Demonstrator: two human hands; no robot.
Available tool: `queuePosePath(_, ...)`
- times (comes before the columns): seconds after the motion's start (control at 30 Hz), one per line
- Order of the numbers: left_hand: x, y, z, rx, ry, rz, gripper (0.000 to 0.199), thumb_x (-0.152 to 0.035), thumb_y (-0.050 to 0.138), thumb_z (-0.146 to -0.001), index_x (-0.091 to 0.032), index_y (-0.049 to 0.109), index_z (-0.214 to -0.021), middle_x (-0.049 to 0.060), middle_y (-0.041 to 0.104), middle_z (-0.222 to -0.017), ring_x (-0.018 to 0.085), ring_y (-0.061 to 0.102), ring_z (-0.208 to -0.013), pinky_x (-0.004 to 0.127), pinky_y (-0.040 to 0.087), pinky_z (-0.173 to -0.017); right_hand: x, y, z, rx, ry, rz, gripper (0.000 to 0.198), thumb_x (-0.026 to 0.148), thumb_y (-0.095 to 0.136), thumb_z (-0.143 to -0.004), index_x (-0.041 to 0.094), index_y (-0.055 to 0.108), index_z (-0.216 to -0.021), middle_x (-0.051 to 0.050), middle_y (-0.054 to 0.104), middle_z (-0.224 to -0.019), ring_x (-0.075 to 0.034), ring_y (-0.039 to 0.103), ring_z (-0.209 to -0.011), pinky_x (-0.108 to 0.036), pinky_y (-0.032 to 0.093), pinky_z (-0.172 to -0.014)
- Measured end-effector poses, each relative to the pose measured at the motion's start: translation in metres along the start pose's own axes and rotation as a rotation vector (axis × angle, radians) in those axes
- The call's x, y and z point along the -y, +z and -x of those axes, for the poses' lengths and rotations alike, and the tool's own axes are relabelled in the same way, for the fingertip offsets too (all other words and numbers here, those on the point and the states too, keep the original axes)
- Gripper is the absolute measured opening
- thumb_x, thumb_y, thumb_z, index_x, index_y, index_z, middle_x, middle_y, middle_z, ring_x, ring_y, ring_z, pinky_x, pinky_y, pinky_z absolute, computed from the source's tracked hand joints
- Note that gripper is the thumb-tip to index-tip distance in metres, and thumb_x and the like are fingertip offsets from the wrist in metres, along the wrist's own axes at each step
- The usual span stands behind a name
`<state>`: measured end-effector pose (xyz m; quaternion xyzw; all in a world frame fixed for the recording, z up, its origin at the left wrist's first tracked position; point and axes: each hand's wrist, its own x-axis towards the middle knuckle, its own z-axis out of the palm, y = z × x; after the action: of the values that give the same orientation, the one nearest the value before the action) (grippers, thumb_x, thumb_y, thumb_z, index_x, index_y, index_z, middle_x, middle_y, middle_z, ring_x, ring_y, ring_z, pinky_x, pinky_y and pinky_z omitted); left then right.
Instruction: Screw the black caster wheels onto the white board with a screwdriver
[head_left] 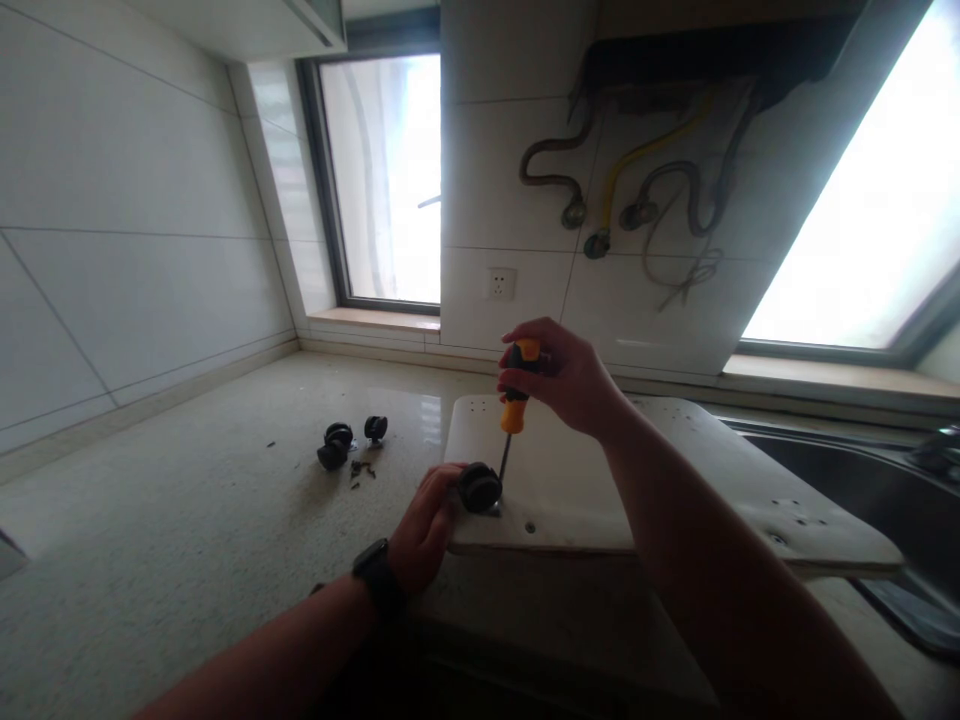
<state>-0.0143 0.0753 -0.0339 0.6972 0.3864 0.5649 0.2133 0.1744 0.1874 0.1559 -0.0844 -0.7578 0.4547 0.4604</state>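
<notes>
My right hand (559, 375) is wrapped round the handle of a yellow and black screwdriver (514, 415). Its shaft points down, with the tip at the metal plate of a black caster wheel (478, 487). That caster stands wheel-up near the front left corner of a white board (570, 490). My left hand (431, 515), with a dark watch on the wrist, grips the caster from its left side; its fingertips are partly hidden. Several loose casters (335, 447) lie on the counter to the left, with several small screws (360, 470) beside them.
The board rests on a speckled counter (225, 520) and reaches over a metal sink (810, 470) at right. Screw holes show at the board's other corners. Behind are a wall socket (501, 284), pipes (551, 180) below a dark appliance, and two windows (382, 180).
</notes>
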Motion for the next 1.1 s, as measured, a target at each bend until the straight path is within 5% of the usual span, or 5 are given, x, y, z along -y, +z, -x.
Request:
queuePosePath(0.2,-0.001,-0.001,0.000,0.008,0.001,0.005,0.032,-0.024,0.038,-0.102,-0.023,0.057,-0.127,0.012,0.058,-0.131,0.029,0.053,-0.125,0.052,0.041,-0.107,-0.001,-0.013,0.002,0.351,0.042,-0.201,0.055,0.018,0.070,-0.090,0.032,0.052,-0.140,-0.008,0.061,-0.137,-0.022,0.068,-0.117,-0.045,0.058,-0.100)
queuePosePath(0.27,0.000,-0.001,0.000,0.004,0.005,-0.004,0.032,-0.024,0.037,-0.102,-0.023,0.057,-0.127,0.011,0.058,-0.131,0.029,0.053,-0.125,0.052,0.041,-0.108,-0.002,-0.015,0.002,0.383,0.041,-0.236,0.057,0.014,0.070,-0.089,0.032,0.051,-0.140,-0.007,0.063,-0.134,-0.024,0.069,-0.116,-0.049,0.058,-0.101)
queuePosePath(0.63,-0.004,-0.001,-0.001,0.005,-0.010,-0.029,0.031,-0.021,0.039,-0.099,-0.022,0.058,-0.124,0.011,0.060,-0.127,0.029,0.055,-0.121,0.050,0.043,-0.105,0.005,-0.006,0.001,0.033,0.002,0.122,0.060,0.023,0.095,-0.058,0.023,0.063,-0.109,0.002,0.066,-0.092,-0.013,0.066,-0.073,-0.028,0.059,-0.065)
queuePosePath(0.93,-0.002,0.000,-0.001,-0.010,0.008,-0.033,0.034,-0.018,0.038,-0.099,-0.023,0.058,-0.126,0.010,0.060,-0.127,0.029,0.055,-0.121,0.049,0.043,-0.105,-0.003,-0.003,0.001,-0.151,-0.120,0.405,0.050,0.031,0.093,-0.062,0.024,0.053,-0.092,0.008,0.052,-0.072,-0.008,0.045,-0.057,-0.022,0.040,-0.049)
queuePosePath(1.1,-0.004,-0.001,-0.001,0.003,0.014,-0.003,0.033,-0.021,0.036,-0.101,-0.022,0.058,-0.126,0.011,0.059,-0.130,0.029,0.053,-0.124,0.050,0.041,-0.108,0.001,-0.007,0.002,0.200,0.019,-0.095,0.043,0.033,0.072,-0.088,0.028,0.056,-0.128,-0.007,0.063,-0.129,-0.019,0.072,-0.098,-0.040,0.061,-0.086)
